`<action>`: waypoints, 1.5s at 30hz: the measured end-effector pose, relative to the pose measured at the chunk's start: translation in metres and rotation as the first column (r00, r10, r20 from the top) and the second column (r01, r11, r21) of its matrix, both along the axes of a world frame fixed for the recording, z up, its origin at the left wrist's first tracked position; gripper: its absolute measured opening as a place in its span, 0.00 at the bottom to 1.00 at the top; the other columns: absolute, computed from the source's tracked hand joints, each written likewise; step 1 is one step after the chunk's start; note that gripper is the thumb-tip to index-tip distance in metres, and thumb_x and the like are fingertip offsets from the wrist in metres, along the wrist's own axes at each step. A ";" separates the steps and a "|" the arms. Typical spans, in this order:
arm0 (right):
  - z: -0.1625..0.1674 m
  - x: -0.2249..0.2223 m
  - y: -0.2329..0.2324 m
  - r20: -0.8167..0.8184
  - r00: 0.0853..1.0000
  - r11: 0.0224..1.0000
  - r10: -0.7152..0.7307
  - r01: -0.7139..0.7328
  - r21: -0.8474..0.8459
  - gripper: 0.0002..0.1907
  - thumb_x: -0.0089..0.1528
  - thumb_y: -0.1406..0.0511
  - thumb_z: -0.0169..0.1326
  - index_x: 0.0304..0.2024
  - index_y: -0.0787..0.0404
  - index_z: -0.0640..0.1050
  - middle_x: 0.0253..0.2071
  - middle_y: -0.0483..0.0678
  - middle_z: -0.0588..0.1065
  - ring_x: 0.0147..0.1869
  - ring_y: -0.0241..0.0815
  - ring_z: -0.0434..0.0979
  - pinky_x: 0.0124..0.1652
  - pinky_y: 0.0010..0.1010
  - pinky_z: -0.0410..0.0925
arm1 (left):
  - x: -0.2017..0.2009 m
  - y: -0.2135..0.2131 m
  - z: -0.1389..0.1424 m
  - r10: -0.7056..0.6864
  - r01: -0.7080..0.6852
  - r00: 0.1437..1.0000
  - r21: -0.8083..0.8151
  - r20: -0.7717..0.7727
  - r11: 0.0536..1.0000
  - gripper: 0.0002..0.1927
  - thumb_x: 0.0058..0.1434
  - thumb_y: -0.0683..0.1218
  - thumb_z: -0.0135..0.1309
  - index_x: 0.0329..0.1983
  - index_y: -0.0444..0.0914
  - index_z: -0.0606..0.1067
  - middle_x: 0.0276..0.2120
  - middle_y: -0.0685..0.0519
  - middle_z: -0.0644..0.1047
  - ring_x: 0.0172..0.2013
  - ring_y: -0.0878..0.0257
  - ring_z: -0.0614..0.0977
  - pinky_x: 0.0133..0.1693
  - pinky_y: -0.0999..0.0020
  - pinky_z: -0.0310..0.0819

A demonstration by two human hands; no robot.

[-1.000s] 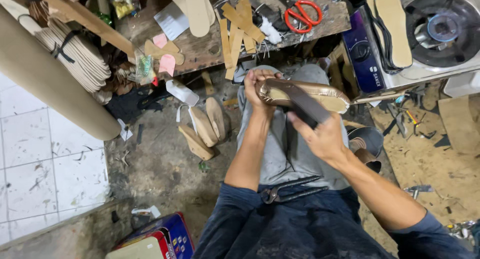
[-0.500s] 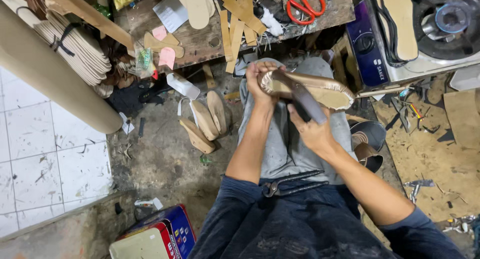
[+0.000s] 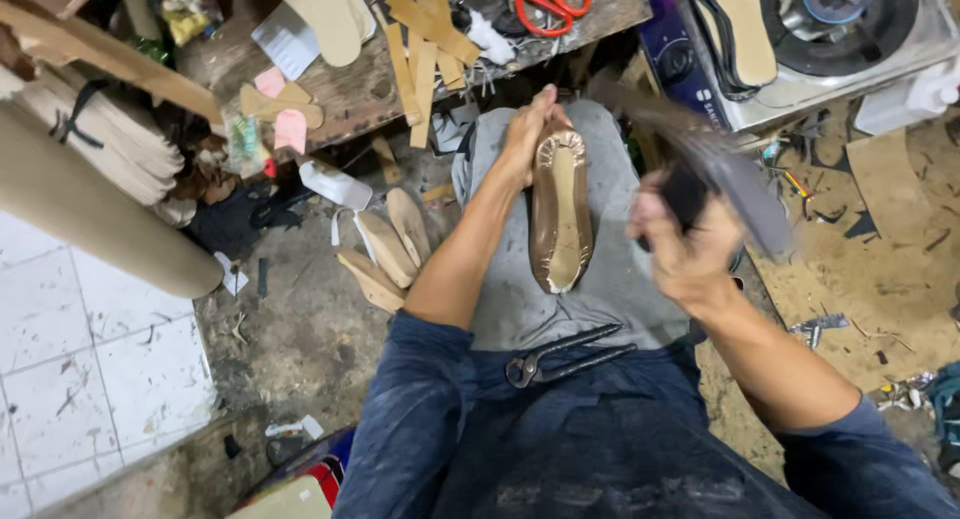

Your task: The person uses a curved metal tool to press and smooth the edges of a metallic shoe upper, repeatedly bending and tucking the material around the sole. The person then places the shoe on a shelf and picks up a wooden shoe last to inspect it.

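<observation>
A gold shoe upper lies sole-up on my lap, on a grey cloth. My left hand grips its far end at the toe. My right hand is shut on the black handle of a flat, dark tool, blurred by motion, raised to the right of the shoe and apart from it. A pair of metal pincers rests on my lap near my waist.
Wooden workbench ahead holds insoles, card strips and red-handled scissors. A gas stove stands at the upper right. Several insoles lie on the dirty floor at left, beside a large cardboard roll.
The shoe has turned from lying crosswise to pointing away from me. My right hand has lifted the tool off the shoe and swung it up to the right.
</observation>
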State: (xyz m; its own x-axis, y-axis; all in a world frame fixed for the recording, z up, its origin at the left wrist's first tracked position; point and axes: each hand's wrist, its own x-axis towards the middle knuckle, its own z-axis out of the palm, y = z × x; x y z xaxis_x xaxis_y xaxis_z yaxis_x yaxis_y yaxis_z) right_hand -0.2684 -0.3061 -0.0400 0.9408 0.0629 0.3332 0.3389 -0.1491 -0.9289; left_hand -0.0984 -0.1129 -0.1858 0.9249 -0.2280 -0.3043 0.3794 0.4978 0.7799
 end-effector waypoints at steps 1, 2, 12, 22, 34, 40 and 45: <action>0.004 0.002 -0.004 0.193 0.981 0.995 0.004 -0.024 0.100 0.09 0.74 0.61 0.52 0.48 0.61 0.71 0.33 0.43 0.76 0.29 0.34 0.77 0.32 0.24 0.72 | 0.006 -0.004 -0.003 -0.021 0.021 1.000 -0.034 -0.009 0.999 0.28 0.66 0.63 0.51 0.24 0.35 0.75 0.20 0.49 0.76 0.19 0.61 0.77 0.22 0.63 0.73; 0.005 0.005 -0.003 0.274 0.962 0.962 0.005 -0.079 0.260 0.14 0.70 0.57 0.54 0.46 0.60 0.72 0.33 0.43 0.76 0.31 0.34 0.77 0.34 0.26 0.73 | 0.007 -0.006 -0.005 -0.034 0.032 0.999 -0.067 -0.028 0.997 0.28 0.65 0.64 0.50 0.24 0.35 0.75 0.20 0.47 0.77 0.18 0.60 0.78 0.21 0.62 0.75; -0.026 0.026 -0.012 -0.216 0.975 0.905 0.041 -0.128 -0.405 0.11 0.68 0.67 0.58 0.50 0.64 0.75 0.33 0.58 0.73 0.35 0.45 0.72 0.37 0.33 0.68 | 0.018 -0.011 -0.008 0.005 -0.004 1.000 -0.025 0.027 1.000 0.24 0.67 0.60 0.52 0.29 0.35 0.74 0.24 0.48 0.78 0.23 0.59 0.80 0.28 0.60 0.78; 0.002 0.051 0.001 -0.079 0.987 0.644 0.141 -0.152 -0.750 0.15 0.63 0.61 0.64 0.41 0.63 0.73 0.23 0.57 0.73 0.26 0.55 0.76 0.28 0.40 0.67 | 0.014 -0.001 -0.008 0.022 -0.021 1.000 0.087 -0.015 0.996 0.24 0.63 0.61 0.53 0.29 0.34 0.76 0.25 0.49 0.79 0.25 0.58 0.81 0.28 0.61 0.77; -0.005 0.058 -0.014 0.089 0.937 0.675 0.338 -0.176 -0.717 0.16 0.60 0.63 0.63 0.41 0.66 0.73 0.24 0.56 0.75 0.27 0.53 0.78 0.28 0.39 0.68 | 0.019 -0.005 -0.013 -0.007 0.001 0.998 0.103 0.058 0.995 0.26 0.61 0.62 0.53 0.28 0.33 0.78 0.24 0.49 0.78 0.24 0.61 0.79 0.29 0.64 0.75; -0.029 0.057 -0.023 0.103 0.915 0.636 0.390 -0.187 -0.749 0.17 0.55 0.64 0.65 0.42 0.65 0.74 0.26 0.56 0.76 0.29 0.55 0.79 0.30 0.39 0.69 | 0.018 -0.005 -0.014 0.016 -0.015 0.998 0.011 -0.068 1.000 0.21 0.62 0.59 0.55 0.29 0.36 0.75 0.24 0.51 0.76 0.22 0.61 0.77 0.26 0.63 0.73; -0.037 0.050 -0.027 0.153 0.931 0.747 0.331 -0.160 -0.646 0.14 0.58 0.64 0.63 0.39 0.65 0.74 0.23 0.55 0.75 0.25 0.49 0.78 0.28 0.38 0.69 | 0.022 -0.004 -0.017 -0.034 0.029 0.999 -0.101 -0.042 0.994 0.21 0.63 0.58 0.57 0.30 0.35 0.75 0.24 0.50 0.76 0.23 0.60 0.77 0.26 0.63 0.74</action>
State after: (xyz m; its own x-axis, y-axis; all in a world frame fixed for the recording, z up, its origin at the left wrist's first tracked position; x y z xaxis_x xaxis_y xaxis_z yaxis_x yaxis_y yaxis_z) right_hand -0.2180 -0.3327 -0.0772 0.7564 0.5509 0.3528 0.6444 -0.5346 -0.5468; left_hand -0.0764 -0.1169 -0.2026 0.9031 -0.2885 -0.3182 0.4287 0.5602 0.7088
